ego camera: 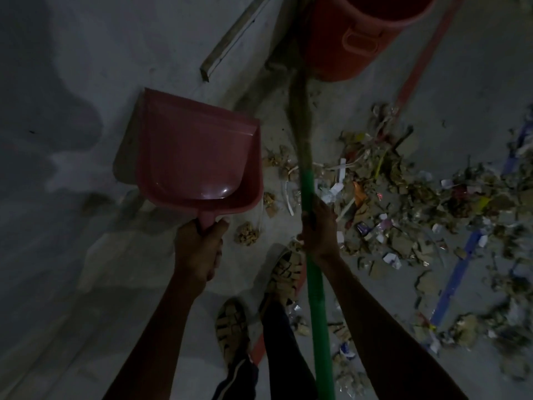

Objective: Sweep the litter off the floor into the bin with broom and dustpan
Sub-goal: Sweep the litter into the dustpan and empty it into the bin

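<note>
Both hands gripping: left (199,249) dustpan (196,157), right (318,226) broom (311,255); litter (403,183) across dim concrete floor (72,82).

Dustpan (196,157) left of litter (403,192)

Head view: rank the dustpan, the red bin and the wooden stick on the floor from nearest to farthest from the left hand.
1. Dustpan: its handle is held by the left hand.
2. Wooden stick: lying on the floor beyond the dustpan, up and slightly right.
3. Red bin: at the top edge, right of the stick, behind the broom.
</note>
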